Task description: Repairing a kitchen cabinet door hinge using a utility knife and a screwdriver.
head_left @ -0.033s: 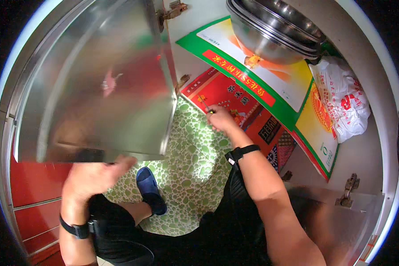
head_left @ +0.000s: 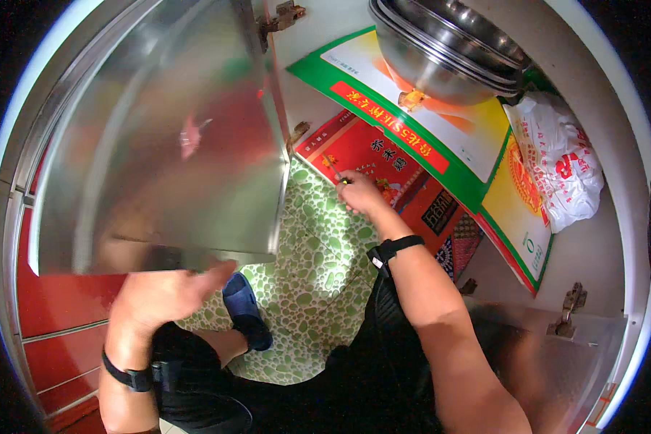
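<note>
My left hand [head_left: 163, 293], with a black band on its wrist, grips the lower edge of an open stainless steel cabinet door [head_left: 166, 145]. My right hand [head_left: 362, 195], which also wears a black wrist band, reaches into the cabinet. It is closed on a thin screwdriver [head_left: 334, 169] with a yellow handle. The tip points up and left toward the door's lower hinge [head_left: 297, 134] on the cabinet frame. A second hinge [head_left: 282, 14] sits at the top of that door.
Stacked steel bowls [head_left: 448, 50] stand on flattened green-and-white [head_left: 441, 137] and red cardboard boxes [head_left: 412, 188] inside the cabinet. A white plastic bag [head_left: 560, 163] lies at the right. The floor [head_left: 318, 267] is green and pebble-patterned, with my blue slipper [head_left: 244, 309] on it. Another steel door [head_left: 579, 347] is at lower right.
</note>
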The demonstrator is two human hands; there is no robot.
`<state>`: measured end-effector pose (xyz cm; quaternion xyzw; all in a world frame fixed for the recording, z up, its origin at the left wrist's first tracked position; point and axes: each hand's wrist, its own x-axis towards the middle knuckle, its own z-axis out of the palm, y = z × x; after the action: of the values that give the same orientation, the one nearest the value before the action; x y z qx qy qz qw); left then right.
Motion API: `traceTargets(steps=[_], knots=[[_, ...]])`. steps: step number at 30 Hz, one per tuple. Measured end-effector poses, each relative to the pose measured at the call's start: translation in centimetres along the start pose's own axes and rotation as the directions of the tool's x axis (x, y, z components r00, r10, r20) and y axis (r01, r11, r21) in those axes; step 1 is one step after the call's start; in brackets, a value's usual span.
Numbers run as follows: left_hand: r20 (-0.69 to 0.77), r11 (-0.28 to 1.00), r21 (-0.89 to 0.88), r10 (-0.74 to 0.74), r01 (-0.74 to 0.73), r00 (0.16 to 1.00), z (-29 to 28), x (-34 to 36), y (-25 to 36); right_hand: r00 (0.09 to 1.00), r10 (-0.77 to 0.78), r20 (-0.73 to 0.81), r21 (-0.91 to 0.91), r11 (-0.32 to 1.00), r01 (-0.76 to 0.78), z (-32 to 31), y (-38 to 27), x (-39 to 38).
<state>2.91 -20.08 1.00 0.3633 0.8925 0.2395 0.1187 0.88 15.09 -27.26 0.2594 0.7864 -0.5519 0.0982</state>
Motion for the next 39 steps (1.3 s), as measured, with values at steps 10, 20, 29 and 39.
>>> traceTargets(steps=[10,20,29,39], knots=[[-0.077,0.989,0.067,0.140,-0.135,0.987,6.1,3.7,4.4,0.997,-0.017,-0.069,-0.113,0.994,0.009,0.2,-1.7,0.3],[-0.277,0.955,0.227,0.251,-0.191,0.927,6.8,3.7,3.0,0.897,-0.350,-0.272,-0.320,0.911,0.259,1.0,-2.6,3.1],[0.320,0.768,0.591,0.061,-0.249,0.945,-1.5,-1.8,-5.4,0.876,-0.431,-0.217,-0.268,0.889,0.371,1.3,-1.4,2.4],[0.168,0.781,-0.232,-0.555,0.580,0.815,-3.7,-0.3,-7.8,0.908,-0.357,-0.221,-0.282,0.914,0.291,1.5,-1.6,2.8]])
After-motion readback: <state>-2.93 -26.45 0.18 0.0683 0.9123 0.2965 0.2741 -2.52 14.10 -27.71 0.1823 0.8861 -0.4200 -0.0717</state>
